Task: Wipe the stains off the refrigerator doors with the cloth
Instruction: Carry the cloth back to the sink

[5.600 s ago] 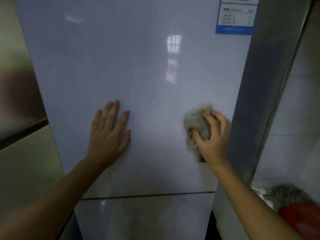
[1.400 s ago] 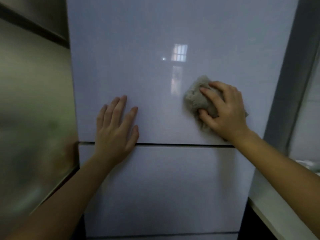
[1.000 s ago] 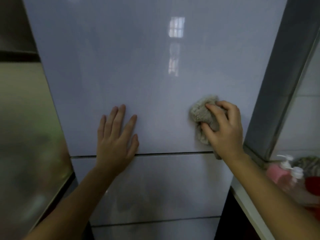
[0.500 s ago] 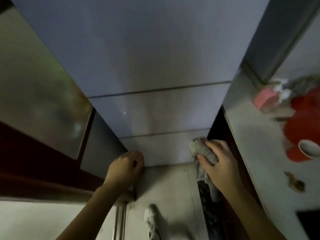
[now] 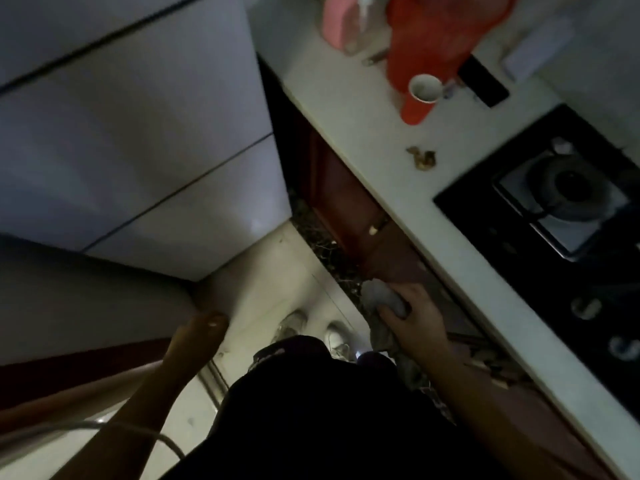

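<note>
The pale refrigerator doors (image 5: 131,133) fill the upper left, seen from above, with dark seams between the drawers. My right hand (image 5: 420,323) grips the grey cloth (image 5: 382,297) low down, in front of the red-brown cabinet under the counter. The cloth is off the refrigerator, and part of it hangs below my fingers. My left hand (image 5: 206,327) hangs dim and blurred by the lower left corner of the refrigerator. Its fingers are loosely curled, nothing shows in it, and it is not touching the door.
To the right runs a white counter (image 5: 349,140) with a gas hob (image 5: 561,192), a red jug (image 5: 433,36), a cup (image 5: 426,88), a pink bottle (image 5: 337,22) and a black phone (image 5: 485,84). My shoes (image 5: 294,323) stand on the pale floor. A white cable (image 5: 138,429) crosses the lower left.
The view has swung down and right towards the counter and floor. My right hand has come off the bottom drawer with the cloth, and my left hand has left the refrigerator's lower edge.
</note>
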`<state>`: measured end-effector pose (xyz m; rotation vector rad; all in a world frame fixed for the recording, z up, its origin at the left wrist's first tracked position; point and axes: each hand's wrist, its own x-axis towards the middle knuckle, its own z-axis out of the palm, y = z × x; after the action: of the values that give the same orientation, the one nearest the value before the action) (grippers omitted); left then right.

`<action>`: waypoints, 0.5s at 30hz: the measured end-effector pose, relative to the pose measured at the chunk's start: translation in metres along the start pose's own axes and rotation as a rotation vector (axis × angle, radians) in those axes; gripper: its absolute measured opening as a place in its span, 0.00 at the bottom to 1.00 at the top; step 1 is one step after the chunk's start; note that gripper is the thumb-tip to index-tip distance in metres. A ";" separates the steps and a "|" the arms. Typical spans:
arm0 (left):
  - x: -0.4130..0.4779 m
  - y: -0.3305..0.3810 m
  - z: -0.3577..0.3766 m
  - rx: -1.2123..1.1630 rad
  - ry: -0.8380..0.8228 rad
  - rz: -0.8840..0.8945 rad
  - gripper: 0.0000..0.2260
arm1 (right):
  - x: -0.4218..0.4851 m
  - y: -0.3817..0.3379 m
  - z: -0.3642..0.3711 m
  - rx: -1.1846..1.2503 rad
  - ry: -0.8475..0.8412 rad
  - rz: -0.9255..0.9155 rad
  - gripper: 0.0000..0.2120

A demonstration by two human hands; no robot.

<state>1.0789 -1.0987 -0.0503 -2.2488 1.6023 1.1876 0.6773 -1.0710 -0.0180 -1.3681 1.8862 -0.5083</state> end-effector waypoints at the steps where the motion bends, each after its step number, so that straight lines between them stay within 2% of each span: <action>1: 0.010 0.002 -0.001 -0.029 -0.035 0.013 0.12 | -0.010 0.002 0.001 0.001 0.048 0.025 0.19; 6: 0.045 0.039 -0.019 0.042 -0.176 0.199 0.10 | -0.071 -0.002 0.019 0.071 0.281 0.213 0.19; 15: 0.029 0.151 0.010 0.560 -0.427 0.676 0.09 | -0.212 0.005 0.062 0.268 0.734 0.619 0.19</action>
<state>0.9499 -1.1794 -0.0281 -1.0592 2.1987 1.0396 0.7550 -0.8657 0.0089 -0.3727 2.5480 -0.9722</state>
